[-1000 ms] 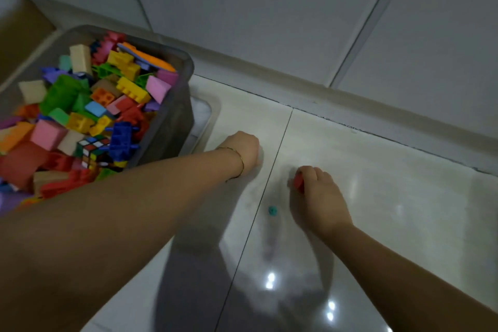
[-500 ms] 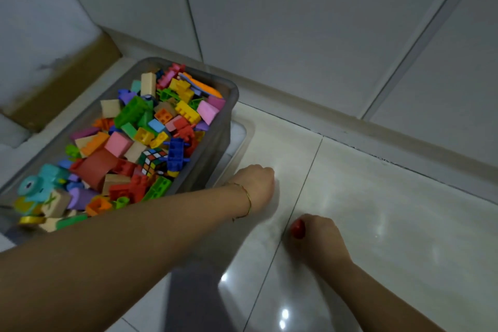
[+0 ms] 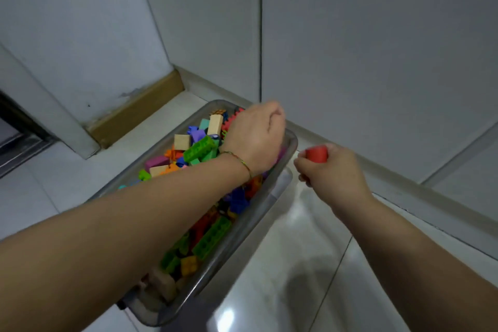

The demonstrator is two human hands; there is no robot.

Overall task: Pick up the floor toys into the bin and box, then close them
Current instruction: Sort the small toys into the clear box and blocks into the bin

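**Small red plastic toy piece [image 3: 317, 154] held beside crowded grey translucent plastic bin [image 3: 244, 244]**

Centre right of the frame: right hand [image 3: 332, 172] raised off the floor, fingers and thumb clenched round the red piece, shown only by its rounded top above the knuckles. Held just right of the bin's far right corner, near the rim but apart from it.

Centre of the frame: left hand [image 3: 256, 135] above the bin's far end, back of the hand to the camera, fingers curled under into a fist. Holding something or nothing: impossible to tell. Thin gold bracelet [image 3: 240, 162] at the wrist, forearm stretched diagonally across the bin from lower left.

From lower centre up to centre, the bin itself, open at the top, standing on glossy white floor tiles [image 3: 296, 264]. Heaped inside, plastic building blocks [image 3: 186, 143] in green, blue, orange, purple, yellow and pale wood tones. Long green studded brick [image 3: 200, 149] just left of the left wrist.

Upper half: plain white wall panels [image 3: 377, 48]. Left of centre, brown skirting strip [image 3: 140, 108] along the foot of the wall.
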